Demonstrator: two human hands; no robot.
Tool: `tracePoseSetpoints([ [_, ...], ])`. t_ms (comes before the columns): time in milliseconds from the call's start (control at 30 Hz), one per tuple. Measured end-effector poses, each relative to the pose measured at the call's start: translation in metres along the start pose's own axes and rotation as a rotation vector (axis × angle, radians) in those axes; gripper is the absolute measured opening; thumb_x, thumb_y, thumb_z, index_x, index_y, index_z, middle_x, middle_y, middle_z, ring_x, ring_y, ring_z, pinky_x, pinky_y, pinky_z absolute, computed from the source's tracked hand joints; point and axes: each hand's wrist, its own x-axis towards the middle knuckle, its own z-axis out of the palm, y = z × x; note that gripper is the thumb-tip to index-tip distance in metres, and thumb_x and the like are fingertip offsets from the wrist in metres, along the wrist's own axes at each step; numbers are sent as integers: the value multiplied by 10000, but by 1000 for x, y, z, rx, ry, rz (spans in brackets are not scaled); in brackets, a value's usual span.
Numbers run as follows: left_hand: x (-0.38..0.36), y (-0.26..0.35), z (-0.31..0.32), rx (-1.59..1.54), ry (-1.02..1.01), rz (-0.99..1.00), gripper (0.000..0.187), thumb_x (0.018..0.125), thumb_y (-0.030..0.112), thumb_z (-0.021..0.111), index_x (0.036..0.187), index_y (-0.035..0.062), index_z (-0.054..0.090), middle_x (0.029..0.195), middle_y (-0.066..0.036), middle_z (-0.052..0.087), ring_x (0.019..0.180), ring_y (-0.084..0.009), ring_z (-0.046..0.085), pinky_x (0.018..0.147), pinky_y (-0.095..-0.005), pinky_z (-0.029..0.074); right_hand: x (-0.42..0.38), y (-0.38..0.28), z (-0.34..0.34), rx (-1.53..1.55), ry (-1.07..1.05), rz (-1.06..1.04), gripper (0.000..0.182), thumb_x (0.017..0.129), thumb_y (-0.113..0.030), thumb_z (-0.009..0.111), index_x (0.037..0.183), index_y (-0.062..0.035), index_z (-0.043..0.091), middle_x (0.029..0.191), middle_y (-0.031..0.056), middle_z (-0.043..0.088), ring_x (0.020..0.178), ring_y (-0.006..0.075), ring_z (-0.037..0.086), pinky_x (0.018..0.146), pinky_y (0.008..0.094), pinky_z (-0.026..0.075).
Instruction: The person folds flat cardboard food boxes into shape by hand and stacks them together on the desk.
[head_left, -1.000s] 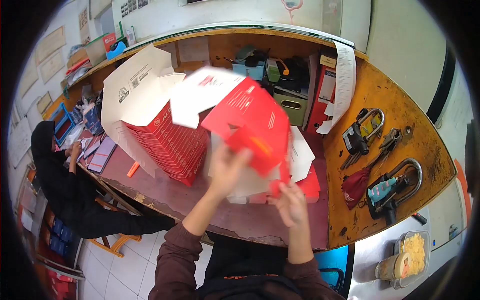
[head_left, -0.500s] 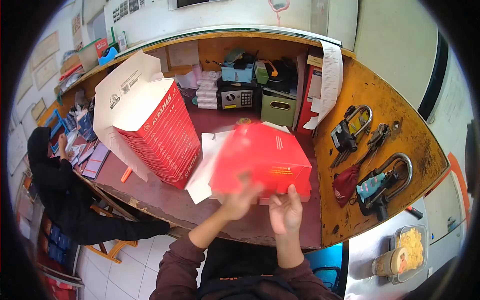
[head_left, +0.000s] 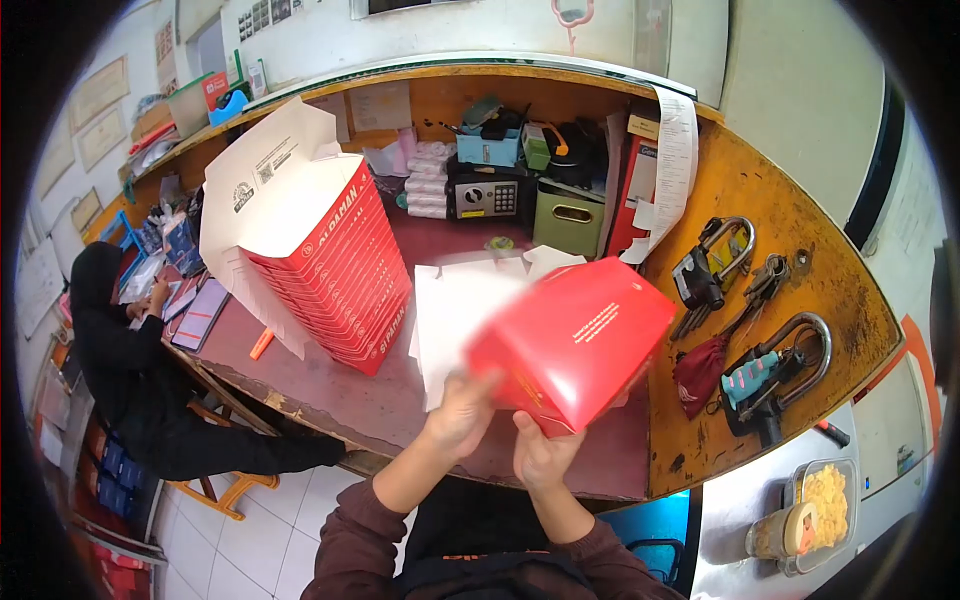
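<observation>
A red cardboard box (head_left: 580,335) with small printed text is tilted above the desk, in front of me. My left hand (head_left: 462,412) grips its left corner, the fingertips slightly blurred. At the near edge, my right hand (head_left: 543,450) holds the box with the thumb up against its side; the other fingers are partly hidden below. White flat card pieces (head_left: 437,325) lie behind and left of the box. Farther left stands a tall stack of nested red boxes (head_left: 345,270), their white flaps open at the top.
A wooden side panel (head_left: 800,250) with hanging padlocks (head_left: 700,275) and keys bounds the desk at right. At the back are a small safe (head_left: 487,198) and a green bin (head_left: 568,222). A person in black (head_left: 130,370) sits at left. Food containers (head_left: 822,510) stand lower right.
The red box has turned and tilted up, shifting right, its folded side now toward me. More of the white card is uncovered. My left hand has moved to the box's left corner.
</observation>
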Motion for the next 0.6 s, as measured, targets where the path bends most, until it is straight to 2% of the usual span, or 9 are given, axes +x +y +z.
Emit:
tracePoseSetpoints([
  [133,-1,20,2,-245,14,-222,481,860,398,485,1168,29,457,1119,-99,539,1020,-194,527,895,-343,401,-2,1,-4,-515,-279,-183,587,622,66,721,1138,26,444,1062,110,544,939,196,558,827,338,453],
  [167,-1,24,-2,-201,63,-229,483,859,394,475,1169,24,453,1116,-110,540,1014,-204,531,885,-348,413,-8,13,-8,-524,-320,-181,535,740,-121,679,1183,20,413,1131,126,515,1003,208,531,839,350,447],
  [200,-1,29,-7,-156,109,-234,486,858,391,464,1170,19,448,1112,-121,540,1008,-213,535,874,-352,425,-11,16,-17,-527,-319,-180,535,740,-121,679,1183,20,413,1131,126,515,1003,208,531,839,350,447],
  [300,14,42,-70,-181,-146,-254,468,803,296,558,1162,13,460,1119,-109,534,998,-202,534,860,-331,444,-5,5,-65,50,9,348,565,851,-389,430,1246,8,354,1219,138,456,1088,240,475,875,375,423],
  [367,20,61,-92,-170,-226,-264,465,793,295,568,1146,6,474,1106,-113,542,965,-200,555,837,-327,462,17,-18,-80,439,40,543,561,896,-420,375,1268,-3,337,1242,142,442,1111,256,463,884,381,419],
  [433,22,69,-98,125,-164,-172,462,807,331,541,1127,0,493,1054,-121,568,891,-189,589,787,-323,486,33,-34,-89,626,-39,563,512,903,-362,403,1269,-10,339,1236,142,448,1105,262,470,881,378,424],
  [500,22,66,-91,63,-86,-113,465,824,342,515,1133,-6,489,1058,-123,568,888,-206,590,791,-336,485,30,-34,-96,64,-155,490,453,896,-273,451,1247,0,363,1187,134,480,1054,239,507,841,357,443],
  [567,18,66,-76,6,-8,-51,470,841,353,490,1139,-11,484,1061,-125,568,885,-224,592,794,-349,483,33,-36,-79,134,-19,540,400,899,-244,445,1216,-8,388,1147,124,507,1027,227,524,831,346,449],
  [600,12,68,-60,-142,-275,-125,457,865,343,460,1151,-13,474,1085,-120,558,926,-225,572,834,-338,455,37,-41,-58,207,115,587,348,901,-215,440,1185,-15,414,1108,115,534,999,216,541,821,334,456],
])
